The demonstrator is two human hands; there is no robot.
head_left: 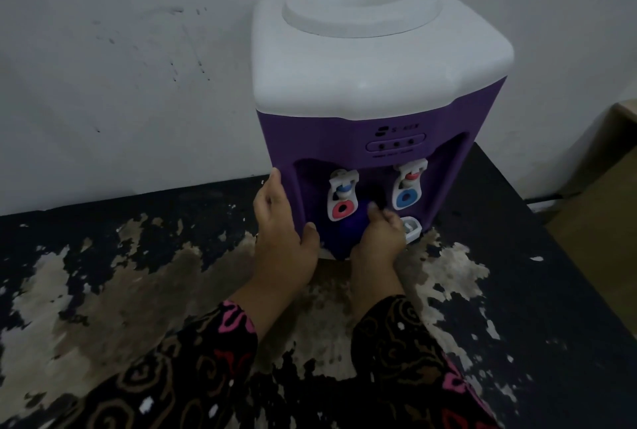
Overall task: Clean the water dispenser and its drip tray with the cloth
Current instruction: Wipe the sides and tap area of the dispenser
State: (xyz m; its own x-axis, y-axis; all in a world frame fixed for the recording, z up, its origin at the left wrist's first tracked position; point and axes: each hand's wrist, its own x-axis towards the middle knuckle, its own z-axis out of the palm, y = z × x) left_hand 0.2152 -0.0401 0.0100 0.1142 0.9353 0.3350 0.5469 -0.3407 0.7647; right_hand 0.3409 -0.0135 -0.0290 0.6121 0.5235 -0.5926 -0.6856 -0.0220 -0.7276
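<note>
**Dispenser steadied while the tap recess is wiped**

Head view: The water dispenser [372, 84], purple-bodied with a white top, is seen standing on a dark, badly peeled surface [517, 290], close against a white wall [138, 66]. Its left front corner is clasped by the left hand [282, 221], with the thumb laid on the front face and the fingers wrapped round the side. This hold is judged to be there to keep the light casing from sliding or turning under the wiping pressure.

The right hand [379, 235] is pushed into the recess below the two taps, the red-levered tap [341, 201] and the blue-levered tap [408, 190]. Its fingers are curled onto a bunched dark blue cloth [353, 221], which is pressed against the back of the recess between the taps. The cloth appears to be bunched so that it fits the narrow space.

The white drip tray [413, 228] is partly covered by that hand and sits at the foot of the recess, just right of the cloth. Whether it has been cleaned cannot be told.

A beige box-like object [603, 194] is seen at the right edge.
</note>
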